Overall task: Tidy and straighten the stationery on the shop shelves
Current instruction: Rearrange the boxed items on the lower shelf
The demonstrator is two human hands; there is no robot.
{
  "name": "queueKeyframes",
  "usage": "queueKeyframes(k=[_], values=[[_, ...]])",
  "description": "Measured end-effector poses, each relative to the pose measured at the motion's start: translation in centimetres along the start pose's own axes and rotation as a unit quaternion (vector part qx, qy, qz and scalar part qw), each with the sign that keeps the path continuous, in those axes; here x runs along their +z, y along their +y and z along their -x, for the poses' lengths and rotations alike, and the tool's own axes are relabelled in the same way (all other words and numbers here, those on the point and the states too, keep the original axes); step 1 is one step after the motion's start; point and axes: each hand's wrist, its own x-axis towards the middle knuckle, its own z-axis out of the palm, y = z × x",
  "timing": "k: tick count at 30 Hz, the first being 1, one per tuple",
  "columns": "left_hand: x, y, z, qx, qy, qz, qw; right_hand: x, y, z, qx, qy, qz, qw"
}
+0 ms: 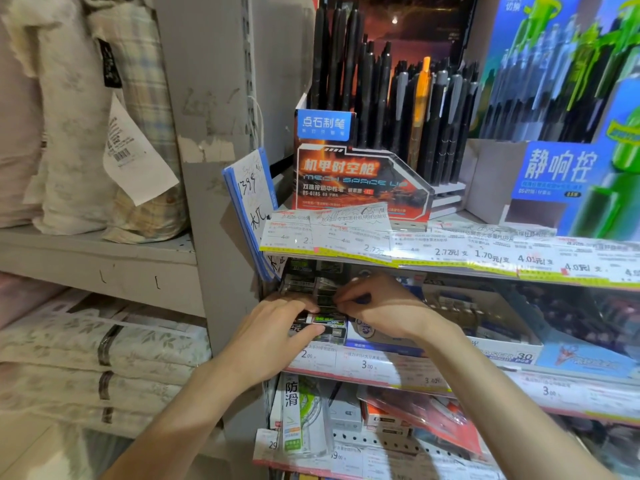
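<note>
Stationery packs, small, black and green-labelled (320, 320), lay stacked in a display box on the middle grey metal shelf (381, 370), below the red-and-black cardboard pen stand (346, 178), which we take as our landmark. Left of that stand, folded pale bedding (104, 358) filled a separate grey rack, no part of the job. Straight below the stand, our left hand (277, 327) curled over the front pack, thumb under and fingers on top, pinching it, apparently to square it against the row behind. Just right of it, our right hand (377, 306) reached deeper under the strip of white and yellow price tags (450, 251), fingertips pressed together on the packs at the back, probably steadying them while the front one was seated. Right of the hands sat a white cardboard eraser box (485, 327), tilted. We judged the row only partly straightened, with the lower shelf's loose packets (415, 417) untouched.
</note>
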Motion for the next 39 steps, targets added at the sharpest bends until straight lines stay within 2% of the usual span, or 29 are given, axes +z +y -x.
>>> queueKeyframes(k=[6,10,12,17,22,29,39], values=[[-0.4,0.8,0.2,-0.015,-0.01,-0.048,0.999,0.4,0.2,0.5,0.021,0.02,-0.034,0.999],[-0.5,1.2,-0.1,-0.005,-0.004,-0.072,0.997,-0.5,1.7,1.5,0.044,0.102,-0.057,0.992],[-0.6,1.3,-0.3,-0.001,0.002,-0.077,0.997,-1.6,2.7,2.3,0.066,0.118,-0.014,0.991],[-0.5,1.2,-0.3,0.004,0.004,-0.072,0.997,-4.2,4.7,4.7,0.111,0.087,0.115,0.983],[-0.5,1.3,-0.3,0.005,0.007,-0.072,0.997,-4.4,5.4,5.6,0.119,0.052,0.179,0.975],[-0.1,0.9,-0.2,-0.005,0.007,-0.057,0.998,-4.2,5.1,5.8,0.11,0.065,0.165,0.978],[-0.2,0.8,0.0,-0.028,-0.001,-0.03,0.999,-3.9,4.2,4.5,0.081,0.126,0.069,0.986]])
